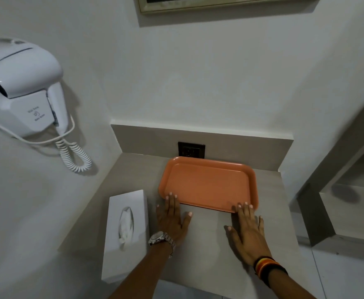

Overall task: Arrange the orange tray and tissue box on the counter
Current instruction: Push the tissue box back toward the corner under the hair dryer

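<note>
Orange tray (209, 184) sits at the counter's (207, 247) back wall; our left hand (172, 219) and right hand (249, 231) lie flat, fingertips on its near rim, gripping nothing. Tissue box (126, 231) rests just left.

The flat rectangular orange plastic tray (209, 183) lies on the grey stone table (207, 240), toward the back and right, its far edge just before the dark wall socket (191, 149) set in the upstand behind it. The white rectangular tissue box (124, 231) lies on the table's left edge, nearer the front, to the left of the tray and apart from it. Both hands rest flat on the table between box and front edge: the left hand (172, 219) touches the tray's near left corner, the right hand (250, 231) its near right corner. A white wall-mounted hair dryer (23, 87) hangs on the wall to the left, above the box.
</note>
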### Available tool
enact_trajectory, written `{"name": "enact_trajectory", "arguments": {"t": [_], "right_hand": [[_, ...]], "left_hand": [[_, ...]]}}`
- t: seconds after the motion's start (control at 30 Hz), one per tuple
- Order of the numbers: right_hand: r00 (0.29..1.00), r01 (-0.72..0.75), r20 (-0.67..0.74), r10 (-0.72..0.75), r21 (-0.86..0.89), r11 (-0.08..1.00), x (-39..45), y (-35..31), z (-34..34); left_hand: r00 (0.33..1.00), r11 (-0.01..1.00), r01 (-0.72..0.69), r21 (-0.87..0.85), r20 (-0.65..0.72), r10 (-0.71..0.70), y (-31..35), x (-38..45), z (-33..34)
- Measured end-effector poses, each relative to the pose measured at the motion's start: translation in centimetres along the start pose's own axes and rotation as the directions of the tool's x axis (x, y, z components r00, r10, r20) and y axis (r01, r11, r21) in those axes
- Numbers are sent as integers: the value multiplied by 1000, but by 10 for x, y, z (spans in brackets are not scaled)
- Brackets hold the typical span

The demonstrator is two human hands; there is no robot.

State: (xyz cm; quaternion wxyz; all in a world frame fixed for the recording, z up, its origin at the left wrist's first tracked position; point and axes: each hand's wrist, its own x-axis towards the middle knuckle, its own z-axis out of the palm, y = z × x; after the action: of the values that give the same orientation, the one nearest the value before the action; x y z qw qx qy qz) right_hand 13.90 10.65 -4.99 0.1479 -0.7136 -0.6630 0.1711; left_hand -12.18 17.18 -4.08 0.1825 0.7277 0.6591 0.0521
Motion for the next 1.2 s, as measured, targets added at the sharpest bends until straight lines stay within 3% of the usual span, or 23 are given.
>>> {"name": "enact_trajectory", "arguments": {"t": [0.27, 0.4, 0.5, 0.63, 0.87, 1.0, 1.2], "right_hand": [[963, 267, 16, -271, 123, 956, 3, -101, 5], [926, 331, 113, -361, 218, 918, -3, -154, 25], [910, 247, 237, -341, 352, 903, -10, -183, 41], [888, -10, 390, -243, 546, 838, -32, -220, 50], [857, -187, 461, -231, 695, 694, -52, -246, 67], [861, -261, 475, -181, 719, 644, -52, -254, 71], [904, -237, 397, -157, 773, 589, -37, -275, 69]], "left_hand": [[958, 983, 157, -96, -228, -175, -39, -45, -53], [905, 923, 316, -219, -222, -363, -65, -90, -69], [857, 858, 407, -314, -195, -478, -83, -117, -61], [792, 715, 482, -506, -98, -603, -96, -145, -53], [709, 430, 375, -821, -45, -704, -88, -144, -62], [652, 257, 372, -892, 54, -756, -90, -131, -64], [598, 341, 355, -870, -70, -799, -97, -107, -78]]}}
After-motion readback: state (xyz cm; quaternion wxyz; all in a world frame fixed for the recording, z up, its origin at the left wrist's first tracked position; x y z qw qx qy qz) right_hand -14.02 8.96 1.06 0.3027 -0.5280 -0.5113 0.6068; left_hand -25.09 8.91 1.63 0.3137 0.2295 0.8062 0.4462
